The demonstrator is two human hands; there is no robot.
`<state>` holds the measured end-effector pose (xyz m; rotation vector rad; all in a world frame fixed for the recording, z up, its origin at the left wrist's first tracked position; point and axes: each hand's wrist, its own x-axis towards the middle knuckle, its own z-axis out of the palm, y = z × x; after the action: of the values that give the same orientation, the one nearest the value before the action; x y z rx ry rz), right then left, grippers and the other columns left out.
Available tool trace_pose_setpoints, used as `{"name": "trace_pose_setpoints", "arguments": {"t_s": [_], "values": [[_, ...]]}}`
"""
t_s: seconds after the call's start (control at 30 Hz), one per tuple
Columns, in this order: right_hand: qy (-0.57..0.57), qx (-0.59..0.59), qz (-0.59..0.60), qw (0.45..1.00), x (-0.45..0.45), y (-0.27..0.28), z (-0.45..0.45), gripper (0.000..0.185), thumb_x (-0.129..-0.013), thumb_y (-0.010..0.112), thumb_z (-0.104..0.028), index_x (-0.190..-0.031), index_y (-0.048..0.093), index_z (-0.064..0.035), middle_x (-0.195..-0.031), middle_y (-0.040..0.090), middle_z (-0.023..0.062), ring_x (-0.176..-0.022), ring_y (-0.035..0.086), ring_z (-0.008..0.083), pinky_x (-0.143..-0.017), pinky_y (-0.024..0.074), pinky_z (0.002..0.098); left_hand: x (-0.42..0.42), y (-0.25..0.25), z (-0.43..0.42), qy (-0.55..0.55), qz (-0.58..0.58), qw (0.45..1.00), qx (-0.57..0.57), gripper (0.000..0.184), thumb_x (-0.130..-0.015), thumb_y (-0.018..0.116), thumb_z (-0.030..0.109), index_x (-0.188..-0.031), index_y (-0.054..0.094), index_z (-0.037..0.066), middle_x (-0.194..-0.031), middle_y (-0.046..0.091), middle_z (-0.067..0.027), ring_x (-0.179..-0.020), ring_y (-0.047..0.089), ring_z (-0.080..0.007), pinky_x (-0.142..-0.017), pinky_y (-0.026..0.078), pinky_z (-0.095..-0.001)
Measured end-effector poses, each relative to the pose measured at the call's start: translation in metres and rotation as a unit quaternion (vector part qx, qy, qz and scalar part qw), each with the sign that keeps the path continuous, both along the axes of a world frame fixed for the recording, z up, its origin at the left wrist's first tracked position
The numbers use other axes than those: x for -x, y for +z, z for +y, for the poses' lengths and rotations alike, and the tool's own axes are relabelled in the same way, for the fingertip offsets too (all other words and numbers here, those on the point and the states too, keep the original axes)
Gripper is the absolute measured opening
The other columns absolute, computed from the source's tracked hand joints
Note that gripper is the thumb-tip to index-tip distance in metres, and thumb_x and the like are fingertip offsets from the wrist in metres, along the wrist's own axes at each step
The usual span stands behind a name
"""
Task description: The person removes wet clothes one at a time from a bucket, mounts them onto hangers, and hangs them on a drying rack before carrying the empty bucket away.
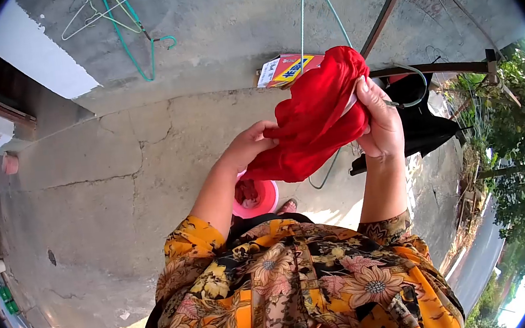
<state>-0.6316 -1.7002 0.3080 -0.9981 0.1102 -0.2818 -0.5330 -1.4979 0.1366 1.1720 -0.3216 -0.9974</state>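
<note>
Holds the cloth [315, 116] up in both hands, bunched in loose red folds, out in front of the shirt [301, 276] and above the floor [93, 157]. Grips it at the upper right with the right hand [381, 118], thumb pressed on the near face, close to the neck of the hanger [425, 83]. Pinches the left edge with the left hand [247, 146], fingers bent and narrow.

Has the hanger turned sideways, hook to the right, one end sticking out above the cloth and the other below. Cannot tell its path, inside the cloth or only behind it.

Looks to be midway through fitting cloth to hanger, with the two brought together but the folds not yet spread. Calls next, most likely, for a steady right grip near the neck and a leftward pull with the left hand, to open the folds and settle them evenly over both ends. Seems to need care against slipping off the smooth wire.

Shows more red laundry [246, 193] in the tub [271, 197] below, near one foot [289, 206], and a black garment [420, 123] hanging beyond the right hand.
</note>
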Motion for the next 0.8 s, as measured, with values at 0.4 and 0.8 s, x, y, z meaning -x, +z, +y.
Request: {"name": "trace_pose_setpoints", "arguments": {"t_s": [0.4, 0.8], "values": [[-0.195, 0.378, 0.177, 0.887, 0.011, -0.158, -0.058, 0.034, -0.101, 0.051, -0.031, -0.083, 0.061, -0.0041, -0.067, 0.061, 0.0018, -0.067, 0.058, 0.0136, -0.065, 0.0464, 0.0308, -0.019, 0.032, 0.038, 0.151, 0.22, 0.93, 0.253, 0.04, -0.098, 0.052, 0.027, -0.124, 0.055, -0.003, -0.125, 0.061, -0.0143, -0.117, 0.057, -0.0271, -0.103, 0.044, -0.0413], [-0.04, 0.381, 0.044, 0.923, -0.011, -0.141, 0.083, 0.019, -0.088, 0.069, -0.01, -0.098, 0.055, -0.0047, -0.08, 0.05, -0.0043, -0.071, 0.047, 0.006, -0.062, 0.0422, 0.0235, 0.006, 0.045, 0.045, 0.238, -0.021, 0.969, 0.054, 0.029, -0.095, 0.054, 0.01, -0.121, 0.056, -0.002, -0.117, 0.064, -0.0136, -0.107, 0.064, -0.0244, -0.092, 0.052, -0.034]]}}
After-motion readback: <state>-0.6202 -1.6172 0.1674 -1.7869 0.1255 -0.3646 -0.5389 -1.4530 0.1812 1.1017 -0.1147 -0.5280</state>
